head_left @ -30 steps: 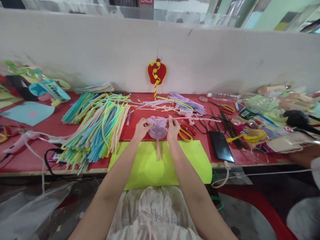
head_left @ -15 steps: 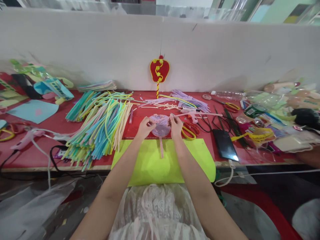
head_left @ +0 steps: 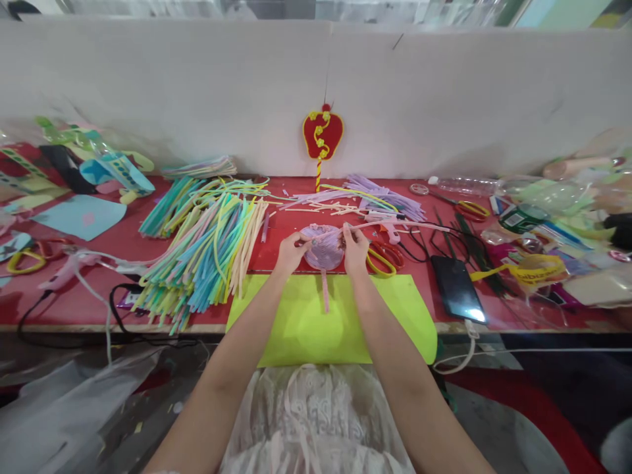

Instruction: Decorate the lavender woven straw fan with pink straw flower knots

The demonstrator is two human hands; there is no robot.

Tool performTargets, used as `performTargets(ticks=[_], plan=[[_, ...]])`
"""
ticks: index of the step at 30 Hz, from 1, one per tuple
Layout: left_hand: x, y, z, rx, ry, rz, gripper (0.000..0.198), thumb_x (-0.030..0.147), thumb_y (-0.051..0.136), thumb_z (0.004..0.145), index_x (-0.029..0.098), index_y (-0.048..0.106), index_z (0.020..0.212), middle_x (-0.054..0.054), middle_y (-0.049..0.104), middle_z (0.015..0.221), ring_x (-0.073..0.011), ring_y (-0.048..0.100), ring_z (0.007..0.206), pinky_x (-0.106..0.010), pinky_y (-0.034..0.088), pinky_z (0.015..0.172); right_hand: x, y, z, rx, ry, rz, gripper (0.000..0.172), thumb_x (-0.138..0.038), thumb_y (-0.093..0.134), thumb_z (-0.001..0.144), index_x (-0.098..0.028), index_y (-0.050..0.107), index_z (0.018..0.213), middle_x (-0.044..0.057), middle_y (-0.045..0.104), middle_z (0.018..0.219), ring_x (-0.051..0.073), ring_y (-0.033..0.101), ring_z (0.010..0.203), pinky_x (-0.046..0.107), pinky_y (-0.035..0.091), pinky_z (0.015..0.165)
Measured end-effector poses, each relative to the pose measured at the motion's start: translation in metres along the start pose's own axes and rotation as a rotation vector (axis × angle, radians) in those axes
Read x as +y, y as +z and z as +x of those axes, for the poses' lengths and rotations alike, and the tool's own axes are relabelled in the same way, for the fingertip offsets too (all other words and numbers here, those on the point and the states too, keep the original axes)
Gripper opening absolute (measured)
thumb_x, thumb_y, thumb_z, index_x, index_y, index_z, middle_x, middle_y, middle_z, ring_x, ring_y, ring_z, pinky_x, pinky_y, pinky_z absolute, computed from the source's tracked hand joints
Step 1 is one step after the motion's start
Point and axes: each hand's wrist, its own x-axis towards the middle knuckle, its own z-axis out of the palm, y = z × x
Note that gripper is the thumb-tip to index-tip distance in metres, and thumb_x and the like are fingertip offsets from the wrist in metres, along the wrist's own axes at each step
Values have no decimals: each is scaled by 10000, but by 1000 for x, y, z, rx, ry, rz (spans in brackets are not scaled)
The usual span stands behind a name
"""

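A round lilac fan (head_left: 322,258) made of fuzzy stems lies between my hands, its pink handle (head_left: 325,293) pointing toward me over the yellow-green sheet (head_left: 320,339). Across its upper part runs a pink pipe cleaner (head_left: 409,224), the long free end reaching out to the right. My left hand (head_left: 292,253) pinches this stem at the fan's left edge. On the right edge, my right hand (head_left: 355,249) grips the same stem between thumb and fingers. Small details under the fingertips are hidden.
Bundles of coloured pipe cleaners (head_left: 202,250) lie to the left, beside a pink glue gun (head_left: 72,271). Yellow-handled scissors (head_left: 381,259), a second glue gun (head_left: 392,230) and a phone (head_left: 457,288) are on the right. A red fan (head_left: 322,135) stands against the white board.
The whole view has shifted a little, so things appear further right. Both hands keep their pinch on the pink pipe cleaner, with only slight finger movement over the fan.
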Motion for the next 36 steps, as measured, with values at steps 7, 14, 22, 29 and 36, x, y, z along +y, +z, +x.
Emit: performTargets(ticks=[7, 14, 22, 29, 36], plan=[[4, 0, -2, -21, 27, -18, 156, 298, 582, 752, 172, 657, 805, -24, 669, 746, -143, 597, 700, -247, 459, 670, -1, 1, -1, -29, 0, -7, 361, -518, 632, 700, -200, 484, 614, -57, 516, 519, 71, 427, 391, 226, 355, 389], [1, 3, -3, -148, -4, -178, 239, 276, 661, 665, 166, 673, 877, -44, 688, 841, -132, 610, 608, -258, 491, 601, -1, 3, -4, -102, 12, -51, 385, -530, 637, 687, -197, 473, 585, -66, 484, 480, 66, 412, 390, 216, 334, 391], [6, 0, -2, -111, 22, -249, 232, 324, 675, 654, 161, 680, 819, -49, 694, 842, -148, 626, 680, -266, 514, 622, 2, 1, -5, -123, -12, -101, 372, -520, 624, 700, -190, 495, 588, -58, 506, 493, 68, 433, 401, 215, 344, 406], [-2, 5, 0, -164, -16, -282, 324, 322, 716, 607, 158, 658, 880, -64, 688, 914, -155, 632, 736, -285, 523, 682, 0, 2, -7, -101, 49, -50, 375, -524, 632, 688, -191, 493, 586, -63, 496, 486, 62, 414, 392, 216, 332, 395], [0, 3, -1, -136, -37, -299, 245, 322, 697, 630, 141, 666, 793, -51, 688, 795, -166, 629, 720, -307, 514, 702, 5, 1, -4, -118, 42, -26, 378, -513, 648, 673, -193, 482, 560, -68, 478, 461, 62, 401, 385, 214, 316, 392]])
